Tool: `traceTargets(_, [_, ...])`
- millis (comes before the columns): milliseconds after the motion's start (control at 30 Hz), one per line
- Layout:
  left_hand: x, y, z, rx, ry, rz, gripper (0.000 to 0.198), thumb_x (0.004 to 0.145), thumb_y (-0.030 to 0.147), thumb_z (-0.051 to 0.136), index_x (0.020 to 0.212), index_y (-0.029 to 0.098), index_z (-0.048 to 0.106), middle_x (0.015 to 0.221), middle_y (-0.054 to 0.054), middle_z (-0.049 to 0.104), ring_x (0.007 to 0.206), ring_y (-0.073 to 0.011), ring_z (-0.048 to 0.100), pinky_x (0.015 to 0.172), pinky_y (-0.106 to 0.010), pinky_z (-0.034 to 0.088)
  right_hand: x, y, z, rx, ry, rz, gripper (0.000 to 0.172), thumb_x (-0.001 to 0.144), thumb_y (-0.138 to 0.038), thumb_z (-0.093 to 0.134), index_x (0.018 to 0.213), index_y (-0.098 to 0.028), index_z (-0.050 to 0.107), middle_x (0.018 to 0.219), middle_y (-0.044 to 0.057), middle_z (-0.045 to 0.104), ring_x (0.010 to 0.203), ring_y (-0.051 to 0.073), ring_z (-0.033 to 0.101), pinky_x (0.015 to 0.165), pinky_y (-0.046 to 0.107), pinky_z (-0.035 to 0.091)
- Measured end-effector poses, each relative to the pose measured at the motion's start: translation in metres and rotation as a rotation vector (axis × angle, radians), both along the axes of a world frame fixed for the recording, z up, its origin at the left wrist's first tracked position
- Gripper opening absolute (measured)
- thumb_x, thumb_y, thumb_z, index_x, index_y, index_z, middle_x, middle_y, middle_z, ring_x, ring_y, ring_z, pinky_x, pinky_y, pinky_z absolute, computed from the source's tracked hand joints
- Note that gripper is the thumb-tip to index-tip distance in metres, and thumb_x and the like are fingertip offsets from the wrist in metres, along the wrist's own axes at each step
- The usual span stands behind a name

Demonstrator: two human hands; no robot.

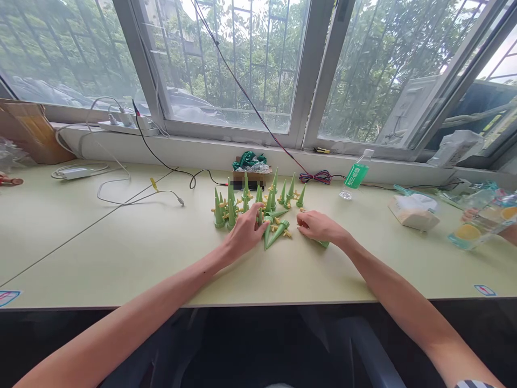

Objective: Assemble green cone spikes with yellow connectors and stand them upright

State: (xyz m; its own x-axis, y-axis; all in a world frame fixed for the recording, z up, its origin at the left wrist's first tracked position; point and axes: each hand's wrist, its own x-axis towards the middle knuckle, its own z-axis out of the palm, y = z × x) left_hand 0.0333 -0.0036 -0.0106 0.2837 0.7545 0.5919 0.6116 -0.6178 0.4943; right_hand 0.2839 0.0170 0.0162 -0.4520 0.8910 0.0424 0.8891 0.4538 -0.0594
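Many green cone-shaped plant watering spikes [218, 210] with small yellow valves stand upright in a cluster on the table. A few others, such as a spike [278, 233] at the near side, lie tipped over. My left hand [245, 230] is at the front of the cluster, its thumb and fingers closed around an upright green spike [260, 216]. To the right of the cluster, my right hand [319, 226] is closed with the palm down. A green end of a watering spike [324, 244] sticks out below it; the rest is hidden by the hand.
Behind the cluster stands a small box [258, 178] with green wrapping. To the right are a water bottle [357, 175], a tissue pack [414, 211] and part of another person's hand [470, 214] by clear plastic packaging. Cables [137, 202] lie on the left; a carton [40, 132] stands in the corner.
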Motion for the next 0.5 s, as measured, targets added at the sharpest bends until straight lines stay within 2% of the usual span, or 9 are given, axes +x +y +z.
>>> traceTargets(133, [0.002,-0.003,0.004,0.091,-0.070,-0.017,0.032,0.089,0.020,0.059,0.117,0.020,0.045,0.100,-0.003,0.059,0.048,-0.0045,0.052,0.052,-0.021,0.047,-0.001,0.000,0.000,0.001,0.012,0.010,0.010,0.086,-0.015,0.051,0.079,-0.018,0.056,0.083,0.006,0.065,0.075,0.017,0.055,0.060,0.026,0.032])
traceTargets(267, [0.002,-0.007,0.008,0.316,-0.109,-0.056,0.023,0.091,0.017,0.057,0.111,0.020,0.048,0.113,-0.008,0.056,0.052,-0.0029,0.056,0.052,-0.019,0.050,-0.001,0.003,-0.004,0.020,0.088,0.036,0.012,0.084,-0.012,0.051,0.075,-0.018,0.055,0.078,0.004,0.064,0.071,0.015,0.053,0.060,0.025,0.033])
traceTargets(367, [0.002,-0.009,0.009,0.464,-0.126,-0.117,0.015,0.091,0.015,0.056,0.105,0.019,0.051,0.105,-0.005,0.057,0.053,-0.0024,0.054,0.049,-0.016,0.047,-0.001,0.004,-0.008,0.052,0.220,0.076,0.012,0.084,-0.012,0.051,0.074,-0.018,0.054,0.075,0.003,0.063,0.068,0.014,0.053,0.061,0.025,0.035])
traceTargets(500, [0.004,-0.011,0.008,0.409,-0.090,-0.214,0.003,0.092,0.014,0.054,0.091,0.017,0.055,0.079,0.000,0.058,0.049,-0.0038,0.048,0.047,-0.016,0.041,-0.006,0.003,-0.010,0.137,0.468,0.127,0.008,0.087,-0.018,0.052,0.080,-0.019,0.056,0.072,0.000,0.062,0.062,0.012,0.054,0.063,0.025,0.042])
